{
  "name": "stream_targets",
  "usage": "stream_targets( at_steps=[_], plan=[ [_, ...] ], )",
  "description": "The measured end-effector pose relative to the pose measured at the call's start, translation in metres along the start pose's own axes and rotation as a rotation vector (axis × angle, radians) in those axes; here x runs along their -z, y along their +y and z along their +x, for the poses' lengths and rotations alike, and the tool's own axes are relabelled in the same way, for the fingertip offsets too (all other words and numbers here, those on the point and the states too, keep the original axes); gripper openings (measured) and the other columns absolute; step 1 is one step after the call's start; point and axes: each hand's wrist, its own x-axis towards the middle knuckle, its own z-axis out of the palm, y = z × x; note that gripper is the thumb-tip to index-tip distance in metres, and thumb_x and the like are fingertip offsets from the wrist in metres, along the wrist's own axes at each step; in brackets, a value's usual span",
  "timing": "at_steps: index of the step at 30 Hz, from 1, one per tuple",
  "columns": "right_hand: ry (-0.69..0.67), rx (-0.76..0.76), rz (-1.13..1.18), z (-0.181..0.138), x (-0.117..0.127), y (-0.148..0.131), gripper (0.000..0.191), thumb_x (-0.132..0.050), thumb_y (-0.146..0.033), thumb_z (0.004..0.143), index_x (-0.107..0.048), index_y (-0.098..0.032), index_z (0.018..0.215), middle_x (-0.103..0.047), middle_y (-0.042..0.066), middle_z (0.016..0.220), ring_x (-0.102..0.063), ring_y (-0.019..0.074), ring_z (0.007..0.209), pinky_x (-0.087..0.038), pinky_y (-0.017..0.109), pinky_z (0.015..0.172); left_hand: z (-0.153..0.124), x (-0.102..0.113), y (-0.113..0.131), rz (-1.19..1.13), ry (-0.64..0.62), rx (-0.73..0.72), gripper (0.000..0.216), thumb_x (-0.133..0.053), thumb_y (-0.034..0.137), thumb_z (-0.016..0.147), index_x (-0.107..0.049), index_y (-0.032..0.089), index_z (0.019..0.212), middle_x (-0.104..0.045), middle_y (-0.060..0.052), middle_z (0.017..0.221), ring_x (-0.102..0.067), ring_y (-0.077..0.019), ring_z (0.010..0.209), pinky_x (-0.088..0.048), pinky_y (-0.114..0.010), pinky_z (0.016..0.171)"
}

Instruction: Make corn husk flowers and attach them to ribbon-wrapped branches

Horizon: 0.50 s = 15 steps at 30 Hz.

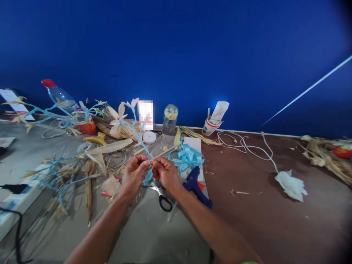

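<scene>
- Blue stem (139, 137), forked and bumpy, rises leaning leftward from where the hands meet; pale petals (118, 118) top its branches.
- Left hand (135, 173) and right hand (166, 173) both pinch its lower end, fingertips nearly touching.
- Step in hand: seemingly fine finger work there; the next move likely calls for steady, light pressure.
- Scissors (160, 195) lie just below.

The dim view shows blue glare on the wall (176, 55) at two o'clock, soft shadow on the grey worktop (154, 236) at six, and blackened corners at two and four.
</scene>
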Motion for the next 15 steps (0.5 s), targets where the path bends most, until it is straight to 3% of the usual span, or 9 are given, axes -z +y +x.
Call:
stream_targets(
  at_steps=[7,15],
  plan=[
    [-0.041,0.052,-0.176,-0.005,-0.003,0.002,0.024,-0.054,-0.039,0.080,-0.058,-0.020,0.065,-0.045,-0.006,0.045,-0.038,0.0080,0.043,-0.031,0.022,0.046,0.000,0.003,-0.004,0.103,-0.040,-0.002,0.017,-0.071,0.028,0.068,-0.059,0.016,0.070,-0.055,0.004,0.058,-0.049,-0.0083,0.052,-0.039,-0.020,0.052],
    [-0.174,-0.275,0.202,-0.005,-0.002,-0.003,0.023,-0.064,-0.038,0.070,-0.055,-0.017,0.068,-0.045,-0.008,0.037,-0.030,0.0039,0.031,-0.020,0.019,0.035,0.001,0.012,-0.001,0.002,-0.223,0.105,0.018,-0.070,0.031,0.070,-0.062,0.015,0.075,-0.058,0.001,0.060,-0.054,-0.0104,0.052,-0.043,-0.023,0.053]
  ],
)
